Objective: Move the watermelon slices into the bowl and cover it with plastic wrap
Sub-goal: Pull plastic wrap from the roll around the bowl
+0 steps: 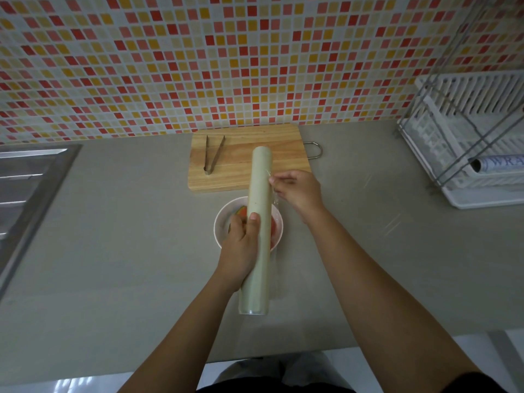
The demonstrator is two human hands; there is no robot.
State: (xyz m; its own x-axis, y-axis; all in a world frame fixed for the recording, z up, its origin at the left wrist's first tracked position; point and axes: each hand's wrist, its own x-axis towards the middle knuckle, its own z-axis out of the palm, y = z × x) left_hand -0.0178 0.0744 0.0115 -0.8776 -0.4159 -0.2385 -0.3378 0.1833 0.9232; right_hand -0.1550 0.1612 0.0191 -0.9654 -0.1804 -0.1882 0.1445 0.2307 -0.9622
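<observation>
A long pale roll of plastic wrap (258, 222) is held lengthwise above the white bowl (222, 219). My left hand (241, 245) grips the roll near its middle. My right hand (297, 191) pinches the loose edge of the clear film at the roll's right side, a short strip pulled off. Watermelon slices (240, 210) lie in the bowl, mostly hidden behind the roll and my left hand; red flesh shows at the bowl's right.
A wooden cutting board (226, 177) with metal tongs (212, 154) lies behind the bowl near the tiled wall. A steel sink (25, 182) is at the left. A white dish rack (467, 143) holding another roll (499, 163) stands at the right.
</observation>
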